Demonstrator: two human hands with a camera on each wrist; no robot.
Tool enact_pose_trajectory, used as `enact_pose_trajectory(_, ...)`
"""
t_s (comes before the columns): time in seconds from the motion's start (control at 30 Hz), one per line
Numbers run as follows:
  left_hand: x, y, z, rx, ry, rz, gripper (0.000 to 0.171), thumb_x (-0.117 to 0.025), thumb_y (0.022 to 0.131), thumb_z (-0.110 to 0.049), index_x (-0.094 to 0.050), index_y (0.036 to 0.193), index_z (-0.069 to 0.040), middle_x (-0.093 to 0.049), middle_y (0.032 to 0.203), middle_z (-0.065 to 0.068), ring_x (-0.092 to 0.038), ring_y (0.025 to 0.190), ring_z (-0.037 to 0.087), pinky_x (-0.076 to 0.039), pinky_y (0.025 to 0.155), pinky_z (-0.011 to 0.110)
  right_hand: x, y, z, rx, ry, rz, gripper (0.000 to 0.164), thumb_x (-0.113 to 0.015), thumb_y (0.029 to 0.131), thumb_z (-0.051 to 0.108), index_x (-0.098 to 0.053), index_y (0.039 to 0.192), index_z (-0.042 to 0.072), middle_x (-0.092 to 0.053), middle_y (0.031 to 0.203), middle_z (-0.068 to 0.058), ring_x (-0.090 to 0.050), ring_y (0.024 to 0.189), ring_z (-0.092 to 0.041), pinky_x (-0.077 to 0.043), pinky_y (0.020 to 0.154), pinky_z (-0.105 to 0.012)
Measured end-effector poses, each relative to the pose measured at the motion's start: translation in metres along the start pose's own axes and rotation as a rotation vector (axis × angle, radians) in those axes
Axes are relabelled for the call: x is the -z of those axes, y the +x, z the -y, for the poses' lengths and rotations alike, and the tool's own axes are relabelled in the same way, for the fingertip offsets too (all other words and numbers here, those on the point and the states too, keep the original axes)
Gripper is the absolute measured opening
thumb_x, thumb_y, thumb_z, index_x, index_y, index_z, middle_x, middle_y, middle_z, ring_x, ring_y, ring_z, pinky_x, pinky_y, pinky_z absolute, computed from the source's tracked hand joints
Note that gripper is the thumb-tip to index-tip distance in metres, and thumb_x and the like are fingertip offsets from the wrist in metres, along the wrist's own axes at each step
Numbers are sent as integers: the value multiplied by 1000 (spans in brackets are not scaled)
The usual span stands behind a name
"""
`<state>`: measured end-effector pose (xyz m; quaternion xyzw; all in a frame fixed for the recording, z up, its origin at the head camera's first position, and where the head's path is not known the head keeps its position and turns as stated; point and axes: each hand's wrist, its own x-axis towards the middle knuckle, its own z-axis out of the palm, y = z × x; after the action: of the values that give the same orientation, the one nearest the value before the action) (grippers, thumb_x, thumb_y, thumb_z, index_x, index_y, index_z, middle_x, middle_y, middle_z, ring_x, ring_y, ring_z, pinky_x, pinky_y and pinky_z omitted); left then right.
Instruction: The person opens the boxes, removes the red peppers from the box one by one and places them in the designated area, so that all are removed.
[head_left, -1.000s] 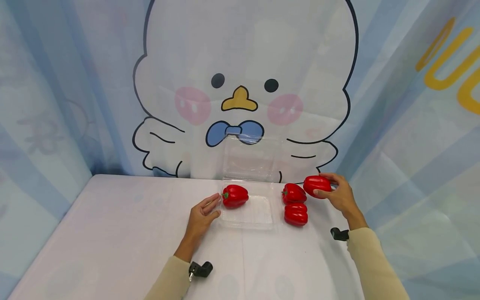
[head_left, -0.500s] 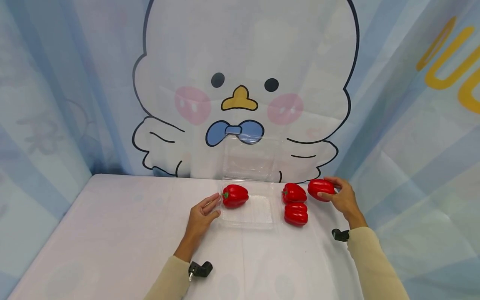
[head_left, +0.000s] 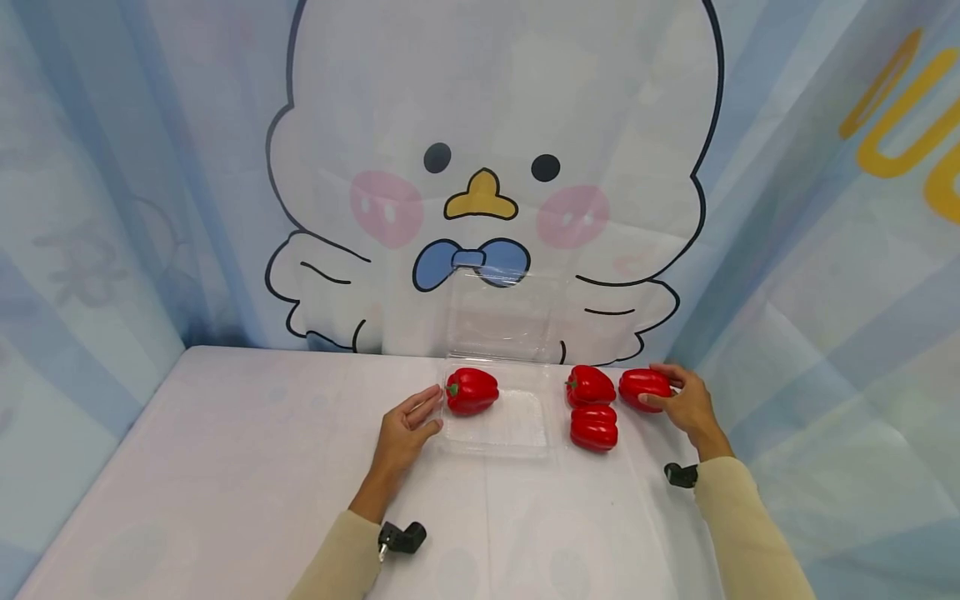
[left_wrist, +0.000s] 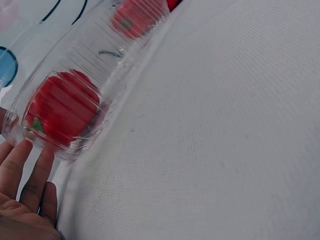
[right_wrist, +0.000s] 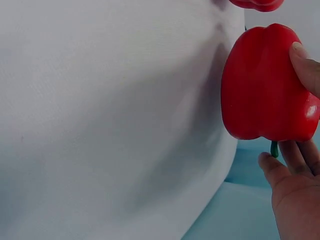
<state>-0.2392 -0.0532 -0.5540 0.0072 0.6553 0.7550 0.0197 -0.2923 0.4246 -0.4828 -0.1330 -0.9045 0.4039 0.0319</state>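
A red bell pepper (head_left: 643, 390) is held in my right hand (head_left: 686, 404), at the back right of the table. In the right wrist view the thumb (right_wrist: 306, 70) lies along the bell pepper's side, and its green stem (right_wrist: 274, 149) points toward the fingers. My left hand (head_left: 405, 429) rests its extended fingertips against the left end of a clear plastic clamshell box (head_left: 525, 433), as the left wrist view also shows. Inside the box, at its left side, lies another red bell pepper (head_left: 472, 392), stem to the left.
Two more red bell peppers, a rear one (head_left: 589, 387) and a front one (head_left: 594, 428), lie close together right of the box. The clear lid (head_left: 498, 317) stands raised against the printed curtain (head_left: 615, 75). The white table (head_left: 225, 467) ends at the curtain.
My right hand has moved right and toward me, lowering the bell pepper away from the two beside the box. My left hand has stayed at the box.
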Motion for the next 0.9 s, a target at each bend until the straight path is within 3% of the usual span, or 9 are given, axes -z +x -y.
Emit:
enact_pose_trajectory(0.37,-2,-1,-1,8,-11,-4,56,-69,96,4,-60,150,-11,-62,153,5,-54,149,21,-45,116,29,-2,-1,-4,-31,-18,6,74,-79,95,11,-45,160,10,-40,160,-31,-42,145,-52,-48,119,-62)
enact_pose_trajectory(0.9,-1,1,1,3,14,-9,55,-69,97,3,-60,150,-12,-62,153,5,-53,150,21,-46,116,31,1,1,-1,-49,-95,62,83,-79,96,19,-35,166,11,-27,169,-33,-29,153,-57,-41,119,-70)
